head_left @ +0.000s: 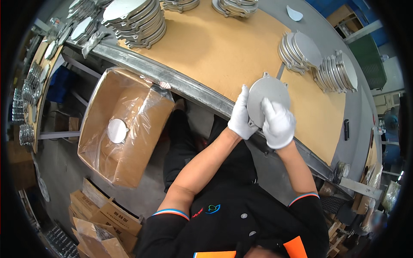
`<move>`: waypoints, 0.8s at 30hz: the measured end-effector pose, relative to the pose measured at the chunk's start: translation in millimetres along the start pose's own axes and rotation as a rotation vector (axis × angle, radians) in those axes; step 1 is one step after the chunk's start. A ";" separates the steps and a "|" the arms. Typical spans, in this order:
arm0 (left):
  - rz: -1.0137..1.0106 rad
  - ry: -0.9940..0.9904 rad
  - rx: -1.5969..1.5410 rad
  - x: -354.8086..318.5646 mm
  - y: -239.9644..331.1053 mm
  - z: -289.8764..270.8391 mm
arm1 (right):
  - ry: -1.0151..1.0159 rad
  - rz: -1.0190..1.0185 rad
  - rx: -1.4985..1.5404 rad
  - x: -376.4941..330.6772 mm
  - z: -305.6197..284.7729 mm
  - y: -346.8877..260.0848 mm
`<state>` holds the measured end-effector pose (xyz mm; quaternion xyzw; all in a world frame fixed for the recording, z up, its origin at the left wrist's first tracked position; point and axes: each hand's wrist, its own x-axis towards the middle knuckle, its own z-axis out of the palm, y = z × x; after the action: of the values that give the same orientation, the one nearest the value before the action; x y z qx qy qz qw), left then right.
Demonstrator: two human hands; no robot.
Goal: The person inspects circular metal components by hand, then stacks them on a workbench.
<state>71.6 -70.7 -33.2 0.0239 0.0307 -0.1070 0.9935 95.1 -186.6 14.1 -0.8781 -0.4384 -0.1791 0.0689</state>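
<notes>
A round, flat grey metal cover (267, 96) with small lugs on its rim is held up above the near edge of the table. My left hand (241, 116), in a white glove, grips its left and lower edge with the thumb pointing up. My right hand (278, 124), also in a white glove, lies against the lower right of the cover's face. Its fingers are curled together and slightly smeared by motion; whatever is inside them is hidden.
Stacked metal covers (140, 21) stand at the table's far left; more lean in rows (301, 49) at the right. Brown paper (206, 51) covers the tabletop. Left of my legs, an open carton (92, 129) with a plastic liner holds one cover (117, 130). Folded cardboard (107, 215) lies below.
</notes>
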 end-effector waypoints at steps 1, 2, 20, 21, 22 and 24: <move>-0.014 -0.013 -0.006 1.1 -1.8 -4.1 | 0.101 -0.012 0.054 4.2 4.9 2.7; -0.012 -0.013 -0.004 1.3 -1.3 -3.6 | 0.205 -0.030 0.114 8.0 8.9 2.6; -0.120 0.028 -0.048 -2.5 0.3 -6.5 | -1.231 0.058 1.086 4.9 -40.8 42.3; -0.067 -0.011 -0.013 -2.6 0.1 -5.8 | -1.360 -0.013 0.791 -5.4 -42.0 49.3; -0.014 -0.049 0.021 -2.7 0.0 -5.1 | -1.339 -0.008 0.740 -12.5 -48.4 55.8; -0.008 -0.055 -0.023 -4.4 1.6 1.1 | -1.281 0.182 0.972 -11.4 -74.5 67.1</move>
<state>67.7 -68.3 -31.8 0.0093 0.0049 -0.1113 0.9937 123.2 -256.6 81.3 -0.7144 -0.3483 0.5755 0.1930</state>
